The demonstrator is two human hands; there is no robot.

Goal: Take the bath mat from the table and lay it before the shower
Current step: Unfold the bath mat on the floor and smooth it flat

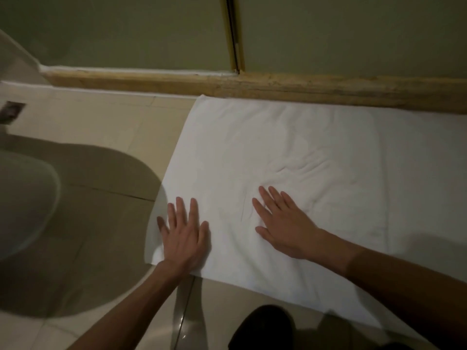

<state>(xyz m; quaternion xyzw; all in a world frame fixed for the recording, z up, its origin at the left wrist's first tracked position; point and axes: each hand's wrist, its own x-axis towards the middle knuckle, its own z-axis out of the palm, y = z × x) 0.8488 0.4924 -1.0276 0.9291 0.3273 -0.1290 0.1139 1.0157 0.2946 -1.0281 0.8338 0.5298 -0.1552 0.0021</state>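
Nearby, toilet [25, 198] left of bath mat [316, 147], kerb [278, 88] beyond.

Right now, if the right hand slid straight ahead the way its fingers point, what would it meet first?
The right hand lies flat on the white bath mat, fingers angled up and left. It would probably cross wrinkled mat first, then reach the wooden threshold under the shower door.

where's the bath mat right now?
Head view: the bath mat lies spread flat on the tiled floor, centre-right, far edge against the shower threshold. Left hand and right hand press flat on its near part.
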